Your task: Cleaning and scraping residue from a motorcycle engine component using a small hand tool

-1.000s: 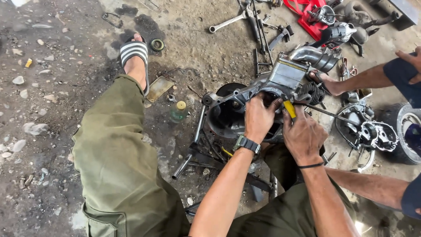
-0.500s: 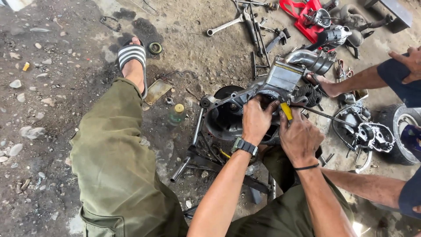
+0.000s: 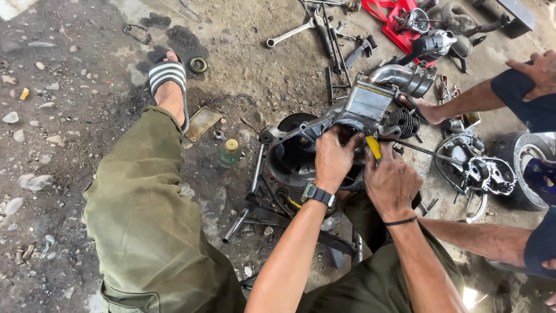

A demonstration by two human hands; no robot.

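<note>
- Far left, by your sandalled foot [image 3: 168, 78], a small bottle [image 3: 230, 152] stands on the dirt floor [image 3: 69, 133]; loose tools lie beyond it.
- Your left hand [image 3: 333, 157] is closed over the engine case [image 3: 324, 136], propped in front of you.
- Your right hand [image 3: 391, 179] grips a yellow-handled tool [image 3: 374, 147] against it.
- Judging by the separate cover [image 3: 478, 171] lying right, stripping looks partly done; the main case remains assembled.
- A co-worker's hand [image 3: 425, 109] steadies the cylinder end.
</note>
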